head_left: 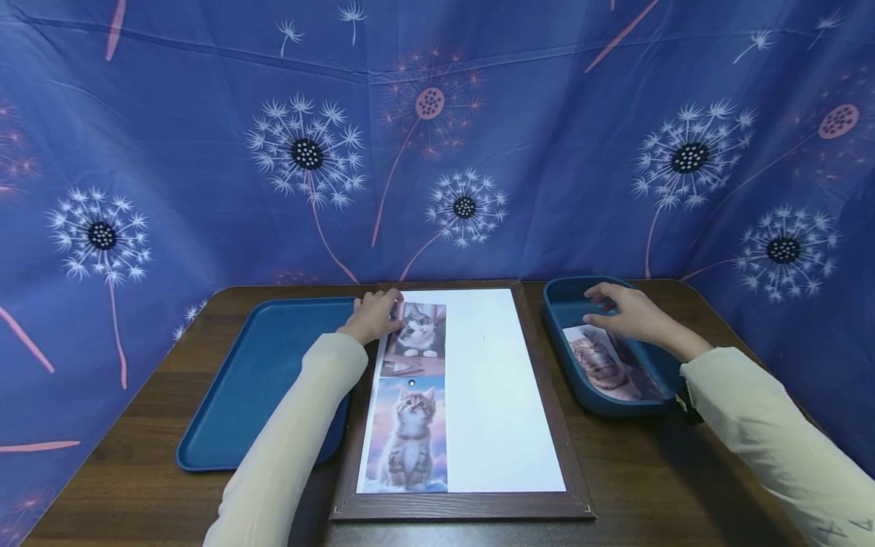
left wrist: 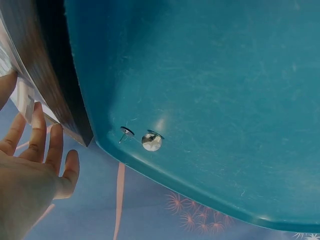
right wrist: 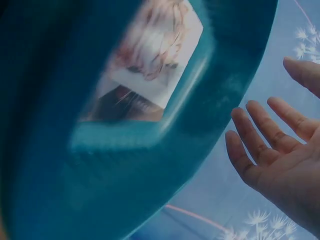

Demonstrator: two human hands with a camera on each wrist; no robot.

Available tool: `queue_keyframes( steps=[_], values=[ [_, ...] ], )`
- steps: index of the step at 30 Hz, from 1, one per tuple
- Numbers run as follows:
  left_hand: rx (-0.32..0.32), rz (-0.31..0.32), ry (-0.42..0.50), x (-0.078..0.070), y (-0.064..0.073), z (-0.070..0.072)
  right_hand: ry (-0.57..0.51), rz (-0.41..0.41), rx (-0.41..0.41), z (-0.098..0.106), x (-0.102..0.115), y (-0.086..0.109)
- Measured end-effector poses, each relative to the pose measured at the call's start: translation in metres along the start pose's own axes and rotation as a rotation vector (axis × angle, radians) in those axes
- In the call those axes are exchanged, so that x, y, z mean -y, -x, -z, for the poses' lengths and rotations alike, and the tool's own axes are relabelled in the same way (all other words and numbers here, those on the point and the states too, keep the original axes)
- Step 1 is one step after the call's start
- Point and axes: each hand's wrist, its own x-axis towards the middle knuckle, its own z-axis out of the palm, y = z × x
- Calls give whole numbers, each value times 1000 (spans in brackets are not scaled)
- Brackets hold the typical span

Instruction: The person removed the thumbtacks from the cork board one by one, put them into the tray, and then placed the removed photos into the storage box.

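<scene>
My left hand (head_left: pixel 374 314) rests at the upper left of a brown-framed white board (head_left: pixel 502 395), its fingertips at the edge of a grey-and-white cat picture (head_left: pixel 420 334). Below that lies a picture of a sitting tabby kitten (head_left: pixel 408 448), with a round thumbtack (head_left: pixel 412 383) where the two pictures meet. In the left wrist view, the fingers of this hand (left wrist: pixel 37 165) are loosely extended. Above the deep blue bin (head_left: pixel 581 380) hovers my right hand (head_left: pixel 629 311), fingers spread and holding nothing. A tabby cat picture (head_left: pixel 598 361) lies in the bin on another print.
A flat blue tray (head_left: pixel 253 380) stands left of the board. Inside it, the left wrist view shows two metal thumbtacks (left wrist: pixel 152 141) near a corner. A blue dandelion-print cloth (head_left: pixel 547 152) hangs behind the wooden table (head_left: pixel 116 463).
</scene>
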Motion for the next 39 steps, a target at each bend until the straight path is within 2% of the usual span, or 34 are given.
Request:
queue_keyframes(
  steps=[10, 20, 34, 39],
  values=[
    [1, 8, 23, 0, -2, -1, -4, -56, -15, 10, -18, 12],
    [-7, 11, 52, 1, -1, -2, 10, -61, -66, 17, -38, 21],
    [-3, 17, 63, 1, 1, 1, 19, -192, -83, 23, -54, 29],
    [14, 17, 82, 0, 2, 3, 15, -215, -88, 22, -59, 31]
  ],
)
